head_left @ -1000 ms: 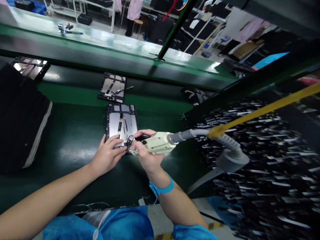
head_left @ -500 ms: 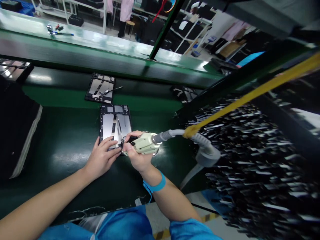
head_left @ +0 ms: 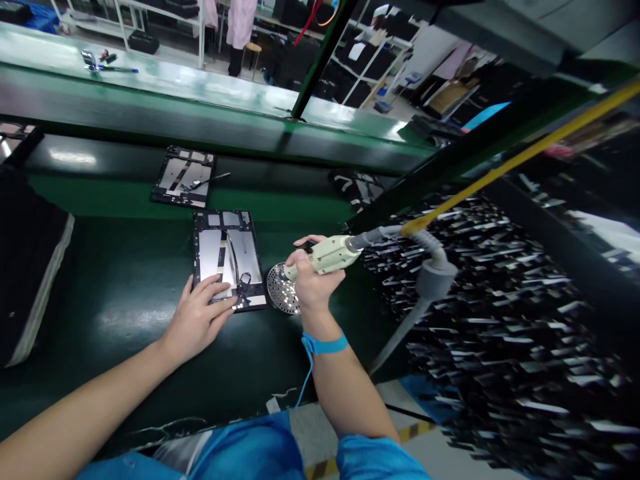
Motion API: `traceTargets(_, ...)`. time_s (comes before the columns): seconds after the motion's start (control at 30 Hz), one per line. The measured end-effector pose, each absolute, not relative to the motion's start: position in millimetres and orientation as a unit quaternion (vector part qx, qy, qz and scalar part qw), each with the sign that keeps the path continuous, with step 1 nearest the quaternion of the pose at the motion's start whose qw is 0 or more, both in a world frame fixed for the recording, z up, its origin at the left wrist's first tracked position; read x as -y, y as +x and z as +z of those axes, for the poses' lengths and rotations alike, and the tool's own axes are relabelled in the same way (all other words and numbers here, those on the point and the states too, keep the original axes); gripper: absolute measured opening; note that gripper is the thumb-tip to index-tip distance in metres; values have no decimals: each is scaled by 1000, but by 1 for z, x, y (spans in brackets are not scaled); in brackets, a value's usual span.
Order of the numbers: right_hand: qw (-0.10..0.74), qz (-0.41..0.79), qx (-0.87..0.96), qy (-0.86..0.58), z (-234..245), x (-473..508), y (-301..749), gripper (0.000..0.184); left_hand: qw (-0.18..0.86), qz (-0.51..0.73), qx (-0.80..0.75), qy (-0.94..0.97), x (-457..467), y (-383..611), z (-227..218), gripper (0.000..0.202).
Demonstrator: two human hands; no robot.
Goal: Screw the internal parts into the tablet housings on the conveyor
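Observation:
My right hand [head_left: 315, 283] is wrapped round a pale green electric screwdriver [head_left: 330, 255], whose grey cable leaves its back end. Its tip points down over a round, perforated metal dish [head_left: 281, 293] with small shiny bits in it; the hand partly covers the dish. Just left of the dish lies an opened tablet [head_left: 249, 248], its silver inner plate, dark frame, ribbon strip and thin black cable exposed. My left hand [head_left: 200, 312] rests on the tablet's lower left corner with fingers stretched out, and holds nothing.
A second opened tablet [head_left: 173, 175] lies behind on the green bench [head_left: 130, 273]. Dark stacked material [head_left: 30, 267] stands at the left. A yellow strap [head_left: 480, 177] holds up the screwdriver cable. Many dark and silver strips [head_left: 500, 320] fill the right side. Another person [head_left: 241, 27] stands far behind.
My right hand has moved right with the electric screwdriver, off the tablet's lower edge to above the dish, uncovering that corner. My left hand has stayed on the tablet.

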State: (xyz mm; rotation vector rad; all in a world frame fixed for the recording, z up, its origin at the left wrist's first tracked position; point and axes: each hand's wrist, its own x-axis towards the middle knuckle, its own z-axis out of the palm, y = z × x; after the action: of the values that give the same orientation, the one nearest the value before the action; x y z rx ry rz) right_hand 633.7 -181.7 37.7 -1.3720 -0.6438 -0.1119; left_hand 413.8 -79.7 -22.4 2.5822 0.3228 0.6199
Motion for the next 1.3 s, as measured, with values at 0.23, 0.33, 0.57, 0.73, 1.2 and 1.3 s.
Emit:
traceTargets(0.23,714,-34,273,-644,26,182,638,20,227,227,-112,940,79,414,-24,23)
traceTargets(0.33,715,-38,276,-642,26,182,638,19,231,226,-114,940,79,413,-24,23)
traceTargets(0.57,713,-40,265,-648,26,180,638,21,235,229,-115,937,79,414,-25,23)
traceTargets(0.73,727,-45,274,-628,40,182,631,17,244,216,-122,938,79,416,-26,26)
traceTargets(1.2,729,159,384,-544,35,174,550,27,270,205,-123,933,78,418,-26,38)
traceTargets(1.3,724,156,381,-554,32,173,551,27,272,204,-124,932,78,419,-25,37)
